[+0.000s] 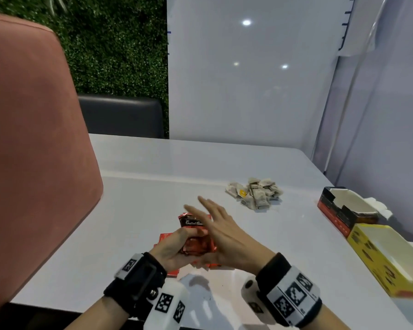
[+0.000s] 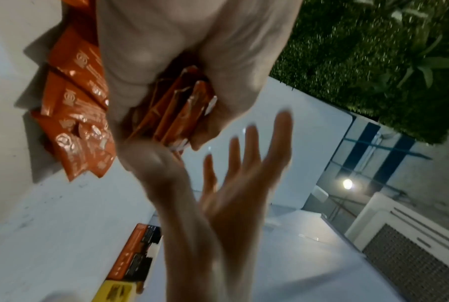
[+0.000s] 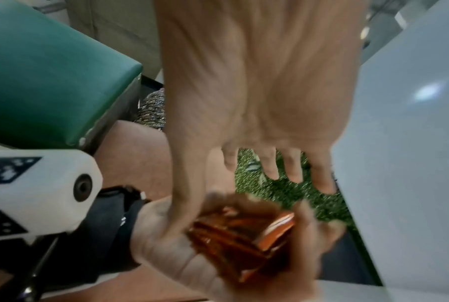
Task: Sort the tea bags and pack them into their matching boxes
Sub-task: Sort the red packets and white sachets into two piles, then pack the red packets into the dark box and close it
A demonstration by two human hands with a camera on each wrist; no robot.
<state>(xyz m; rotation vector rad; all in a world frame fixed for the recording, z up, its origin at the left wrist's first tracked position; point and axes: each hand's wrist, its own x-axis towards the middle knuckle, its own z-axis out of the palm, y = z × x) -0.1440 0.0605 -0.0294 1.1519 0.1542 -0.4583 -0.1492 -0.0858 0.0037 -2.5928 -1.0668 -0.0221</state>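
Observation:
My left hand grips a stack of red foil tea sachets just above the white table. The same stack shows between palm and thumb in the left wrist view and again in the right wrist view. My right hand is flat with straight fingers, its edge pressed against the stack's right side. More red sachets lie on the table under my left hand. A pile of paper tea bags lies further back on the right.
A red-and-black box and a yellow box, both open, stand at the table's right edge by the white wall. A pink chair back rises close on the left. A dark seat is behind the table.

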